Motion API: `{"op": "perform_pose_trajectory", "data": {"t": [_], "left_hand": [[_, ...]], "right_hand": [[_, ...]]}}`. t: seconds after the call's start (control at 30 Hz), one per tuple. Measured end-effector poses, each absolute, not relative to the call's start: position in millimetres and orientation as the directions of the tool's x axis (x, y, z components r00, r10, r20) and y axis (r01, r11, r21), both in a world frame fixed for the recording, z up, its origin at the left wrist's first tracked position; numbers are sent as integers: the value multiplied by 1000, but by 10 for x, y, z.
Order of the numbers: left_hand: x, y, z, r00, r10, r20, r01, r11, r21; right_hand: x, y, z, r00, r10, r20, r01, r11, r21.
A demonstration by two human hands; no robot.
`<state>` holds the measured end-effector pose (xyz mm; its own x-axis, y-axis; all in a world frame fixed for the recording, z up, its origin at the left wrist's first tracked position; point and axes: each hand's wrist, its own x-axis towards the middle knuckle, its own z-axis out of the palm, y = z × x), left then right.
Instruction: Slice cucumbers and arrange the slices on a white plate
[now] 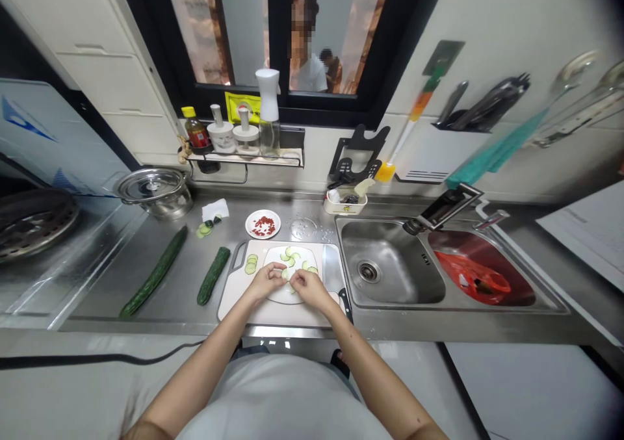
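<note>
A white plate lies on the cutting board, with thin cucumber slices spread on it. Over the plate's left part is my left hand, thumb and fingers pinched round a cucumber slice. Close beside it, my right hand has its fingertips pressed together at the plate's middle; whatever they hold is too small to make out. More round slices sit on the board left of the plate. A cleaver rests along the board's right side, its black handle toward the front edge.
Left of the board lie a cut cucumber and a long cucumber. Behind are a plate of red pieces, cucumber scraps and a lidded pot. To the right is a sink; a red bag fills its second basin.
</note>
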<state>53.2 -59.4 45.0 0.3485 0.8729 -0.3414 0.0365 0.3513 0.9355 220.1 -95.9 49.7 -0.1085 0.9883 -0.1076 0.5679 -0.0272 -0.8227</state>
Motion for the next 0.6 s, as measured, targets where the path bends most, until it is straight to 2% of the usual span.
{"op": "perform_pose_trajectory", "data": {"t": [0.13,0.33,0.6], "left_hand": [[544,-638,404,362,854,-373,107,359,927],[573,-655,323,343,849,-401,297,307,904],[608,-637,307,308,893,-328,682,34,730]], "right_hand": [[2184,-997,368,-61,971,-232,614,-147,-775],[2141,-1045,368,-24,954,-299,745,-182,-642],[2016,-1088,427,26,946,-322,845,-193,-498]]}}
